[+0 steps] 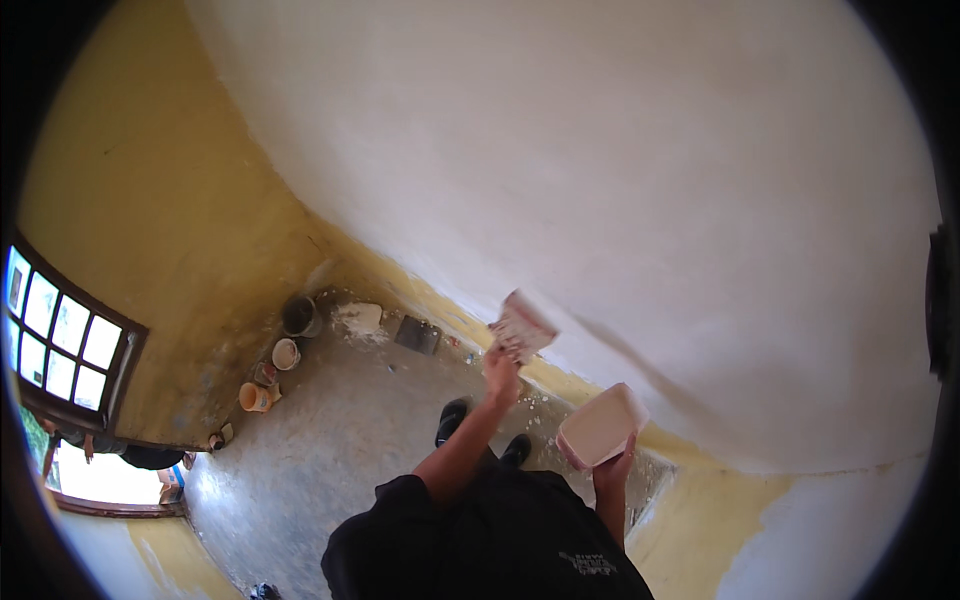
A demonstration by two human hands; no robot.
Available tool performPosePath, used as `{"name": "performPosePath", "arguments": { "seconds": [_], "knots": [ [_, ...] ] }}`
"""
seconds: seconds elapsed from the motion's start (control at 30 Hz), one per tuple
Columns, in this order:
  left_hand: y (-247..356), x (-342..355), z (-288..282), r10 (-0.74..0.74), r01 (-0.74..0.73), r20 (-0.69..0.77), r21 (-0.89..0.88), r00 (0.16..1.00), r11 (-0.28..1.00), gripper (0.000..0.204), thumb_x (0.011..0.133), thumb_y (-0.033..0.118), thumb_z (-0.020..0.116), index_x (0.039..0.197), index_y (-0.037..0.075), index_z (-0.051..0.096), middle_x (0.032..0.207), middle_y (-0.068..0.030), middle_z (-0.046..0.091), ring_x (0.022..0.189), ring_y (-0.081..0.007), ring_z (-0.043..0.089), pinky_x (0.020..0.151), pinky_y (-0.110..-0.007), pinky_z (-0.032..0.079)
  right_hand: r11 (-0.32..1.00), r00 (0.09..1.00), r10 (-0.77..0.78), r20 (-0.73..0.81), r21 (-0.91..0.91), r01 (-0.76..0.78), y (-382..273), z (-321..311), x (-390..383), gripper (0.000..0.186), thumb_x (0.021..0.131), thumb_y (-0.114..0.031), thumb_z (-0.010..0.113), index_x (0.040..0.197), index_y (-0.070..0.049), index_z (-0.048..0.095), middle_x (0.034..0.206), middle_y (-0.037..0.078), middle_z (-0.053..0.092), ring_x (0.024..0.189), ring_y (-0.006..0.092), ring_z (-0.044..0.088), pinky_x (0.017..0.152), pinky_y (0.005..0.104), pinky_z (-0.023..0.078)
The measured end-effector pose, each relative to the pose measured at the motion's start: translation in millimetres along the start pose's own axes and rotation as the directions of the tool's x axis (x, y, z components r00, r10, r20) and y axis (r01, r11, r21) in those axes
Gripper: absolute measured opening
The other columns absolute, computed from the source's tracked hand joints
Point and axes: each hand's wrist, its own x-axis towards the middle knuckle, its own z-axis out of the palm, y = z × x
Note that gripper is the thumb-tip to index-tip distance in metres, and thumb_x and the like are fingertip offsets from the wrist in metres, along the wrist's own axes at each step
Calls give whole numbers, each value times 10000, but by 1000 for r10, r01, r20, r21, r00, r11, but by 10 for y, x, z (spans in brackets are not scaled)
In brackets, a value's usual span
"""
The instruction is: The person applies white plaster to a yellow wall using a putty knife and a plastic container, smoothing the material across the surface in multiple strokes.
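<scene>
My left hand (503, 378) is closed round the grip of a wide, flat spreading tool (527, 326). The tool has reddish edges and is smeared with white; whether it is a brush or a scraper I cannot tell. It is held up close to the white-coated wall (650, 200), and whether it touches is unclear. Lower and to the right, my right hand (614, 466) grips a rectangular tub (603, 425) from its near right side. The tub's inside is covered in a pale, whitish material, and its outer side looks pinkish.
Yellow wall (170, 200) rises at the left, beside a dark-framed window (70, 330). Along the floor's far left stand a dark bucket (300, 316), a pale bucket (286, 354) and an orange container (256, 397). A dark flat square (418, 336) and white spills lie near the wall's foot.
</scene>
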Motion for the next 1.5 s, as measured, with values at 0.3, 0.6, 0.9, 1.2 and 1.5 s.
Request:
{"name": "performPosePath", "arguments": {
  "seconds": [0.3, 0.6, 0.9, 1.2, 1.5],
  "knots": [
    [-777, 1465, -616, 387, -57, -474, 572, 791, 818, 279, 849, 41, 500, 1055, -102, 624, 949, -188, 669, 836, -239, 633, 748, -329, 484, 999, 992, -18, -128, -40, 13, -112, -170, -113, 592, 1000, -465, 422, 1421, -56, 348, 1387, 122, 475, 1269, 291, 474, 1069, 454, 385],
    [-1271, -34, 356, 230, -138, -23, 738, 973, 660, 527, 875, -62, 468, 1399, -29, 418, 1156, -313, 596, 1018, -417, 623, 853, -405, 497, 1000, 987, -15, -158, 2, 15, -32, -349, -143, 600, 993, -469, 442, 1424, -63, 346, 1382, 124, 475, 1264, 297, 478, 1060, 455, 397],
    [-1660, 1483, -1791, -72, 325, -510, 427, 857, 844, 265, 858, 111, 533, 1055, -56, 593, 959, -212, 631, 831, -361, 641, 690, -468, 541, 999, 996, 32, -88, 8, -32, -151, 28, -122, 596, 988, -456, 465, 1430, -74, 344, 1391, 113, 467, 1273, 289, 467, 1070, 456, 380],
    [-657, 2034, -847, -238, 320, -494, 86, 836, 944, 216, 840, -5, 449, 968, -43, 619, 907, -136, 630, 705, -223, 632, 617, -373, 575, 1000, 993, -9, -119, -9, 8, -65, -115, -97, 597, 981, -434, 484, 1433, -74, 338, 1405, 115, 453, 1293, 290, 446, 1074, 460, 373],
    [809, 329, 1369, 449, -389, -29, 450, 893, 804, 163, 908, 16, 501, 873, -83, 625, 643, -54, 598, 547, -103, 475, 511, -293, 381, 999, 999, 36, -32, -23, -37, -71, 16, -52, 642, 990, -466, 451, 1465, -75, 269, 1443, 116, 402, 1322, 289, 417, 1093, 444, 354]
  ]
}}
